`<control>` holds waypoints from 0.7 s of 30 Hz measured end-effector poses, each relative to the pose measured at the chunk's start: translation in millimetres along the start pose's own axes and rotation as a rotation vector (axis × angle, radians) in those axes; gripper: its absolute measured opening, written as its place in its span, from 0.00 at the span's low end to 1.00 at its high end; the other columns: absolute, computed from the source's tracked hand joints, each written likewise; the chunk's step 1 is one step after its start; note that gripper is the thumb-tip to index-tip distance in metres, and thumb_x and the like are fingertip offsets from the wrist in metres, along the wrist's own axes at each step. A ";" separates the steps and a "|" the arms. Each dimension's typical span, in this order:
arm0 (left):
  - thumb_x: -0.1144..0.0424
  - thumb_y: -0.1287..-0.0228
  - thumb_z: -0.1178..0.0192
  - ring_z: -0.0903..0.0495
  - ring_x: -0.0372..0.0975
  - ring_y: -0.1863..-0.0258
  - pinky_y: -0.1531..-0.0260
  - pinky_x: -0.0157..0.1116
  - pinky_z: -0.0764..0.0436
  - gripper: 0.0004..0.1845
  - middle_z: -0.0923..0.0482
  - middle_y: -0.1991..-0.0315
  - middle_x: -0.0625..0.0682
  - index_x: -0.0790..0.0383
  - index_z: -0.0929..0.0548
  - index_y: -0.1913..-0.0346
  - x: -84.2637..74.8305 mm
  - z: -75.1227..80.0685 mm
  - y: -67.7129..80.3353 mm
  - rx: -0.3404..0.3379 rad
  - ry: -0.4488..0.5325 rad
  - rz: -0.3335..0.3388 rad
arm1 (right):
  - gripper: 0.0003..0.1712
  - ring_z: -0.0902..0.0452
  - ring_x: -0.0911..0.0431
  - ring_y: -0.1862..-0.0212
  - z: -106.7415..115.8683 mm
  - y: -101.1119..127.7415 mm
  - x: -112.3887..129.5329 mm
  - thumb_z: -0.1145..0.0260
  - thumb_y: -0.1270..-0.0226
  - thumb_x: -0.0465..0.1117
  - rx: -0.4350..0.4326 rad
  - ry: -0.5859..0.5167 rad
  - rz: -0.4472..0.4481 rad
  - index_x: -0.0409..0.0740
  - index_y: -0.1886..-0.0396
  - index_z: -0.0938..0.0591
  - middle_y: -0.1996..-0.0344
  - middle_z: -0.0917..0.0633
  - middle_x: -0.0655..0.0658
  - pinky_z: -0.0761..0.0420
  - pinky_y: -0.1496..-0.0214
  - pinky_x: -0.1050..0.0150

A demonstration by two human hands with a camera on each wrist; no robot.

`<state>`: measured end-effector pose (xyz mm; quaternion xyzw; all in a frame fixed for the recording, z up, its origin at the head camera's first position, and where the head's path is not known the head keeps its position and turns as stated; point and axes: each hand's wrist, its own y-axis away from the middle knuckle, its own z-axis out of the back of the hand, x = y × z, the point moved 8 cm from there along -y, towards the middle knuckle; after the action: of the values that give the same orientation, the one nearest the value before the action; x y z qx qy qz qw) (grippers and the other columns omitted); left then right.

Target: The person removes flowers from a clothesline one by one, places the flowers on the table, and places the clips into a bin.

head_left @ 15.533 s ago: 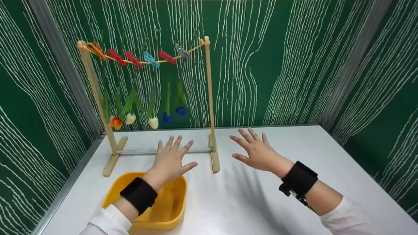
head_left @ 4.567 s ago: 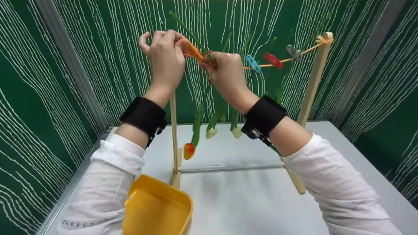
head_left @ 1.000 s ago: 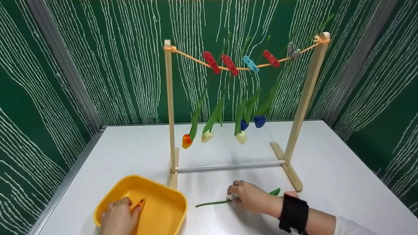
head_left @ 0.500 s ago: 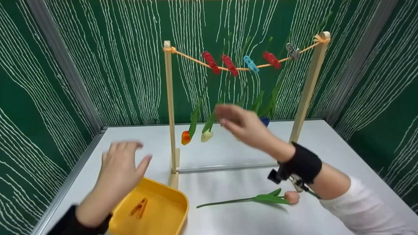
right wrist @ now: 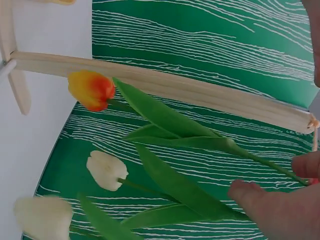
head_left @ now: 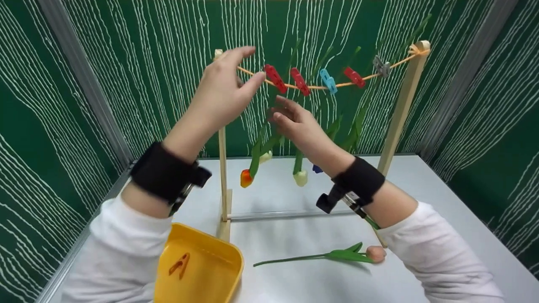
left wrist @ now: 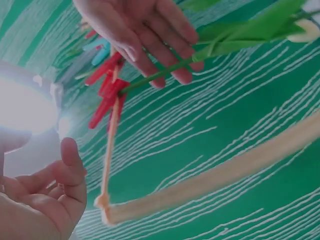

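Neither hand holds anything: the left hand [head_left: 225,86] is raised with its fingers spread and relaxed, a wide grip just beside the leftmost red peg [head_left: 274,78] on the orange cord [head_left: 320,87], near the top of the rack's left post [head_left: 221,143]. The right hand [head_left: 294,126] is just below that peg, fingers loosely open, close to the green stem [left wrist: 165,73] that hangs from it; in the left wrist view its fingertips [left wrist: 182,75] lie right against the stem, though whether they touch cannot be told. That stem ends in an orange tulip [head_left: 246,178], head down, with white tulips [head_left: 300,178] beside it. Further along the cord sit another red peg [head_left: 299,81], a blue peg [head_left: 328,81], a third red peg [head_left: 353,76] and a grey peg [head_left: 382,66]. On the tabletop [head_left: 429,198], in front of the rack, a pink tulip [head_left: 375,253] lies flat with its stem pointing left. At the front left corner a yellow tray [head_left: 219,269] holds an orange peg [head_left: 179,264].
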<state>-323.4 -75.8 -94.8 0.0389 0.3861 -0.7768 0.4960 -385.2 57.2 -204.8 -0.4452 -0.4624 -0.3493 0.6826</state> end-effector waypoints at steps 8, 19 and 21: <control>0.45 0.30 0.53 0.28 0.36 0.42 0.43 0.31 0.30 0.30 0.30 0.36 0.47 0.53 0.37 0.30 8.5 -32.8 -41.3 0.173 -0.156 0.188 | 0.20 0.20 0.45 0.51 -0.1 -13.5 1.1 0.41 0.32 0.40 -0.070 0.013 0.124 0.41 0.41 0.28 0.54 0.18 0.36 0.21 0.48 0.61; 0.58 0.34 0.42 0.23 0.34 0.78 0.75 0.28 0.24 0.11 0.17 0.61 0.50 0.60 0.17 0.55 17.8 -36.0 -43.5 0.000 0.238 0.252 | 0.15 0.16 0.51 0.61 -2.2 -13.3 5.1 0.39 0.34 0.39 -0.079 0.083 0.136 0.34 0.53 0.24 0.61 0.18 0.34 0.18 0.58 0.60; 0.58 0.35 0.41 0.23 0.35 0.83 0.79 0.29 0.23 0.11 0.16 0.62 0.50 0.60 0.17 0.55 20.3 -34.8 -42.6 -0.017 0.266 0.278 | 0.15 0.16 0.51 0.62 -2.4 -13.5 4.7 0.39 0.34 0.39 -0.076 0.104 0.138 0.34 0.53 0.24 0.62 0.17 0.35 0.18 0.59 0.60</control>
<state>-378.9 -59.7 -104.3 0.1900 0.4455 -0.6855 0.5435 -394.9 49.8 -196.9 -0.4827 -0.3809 -0.3415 0.7108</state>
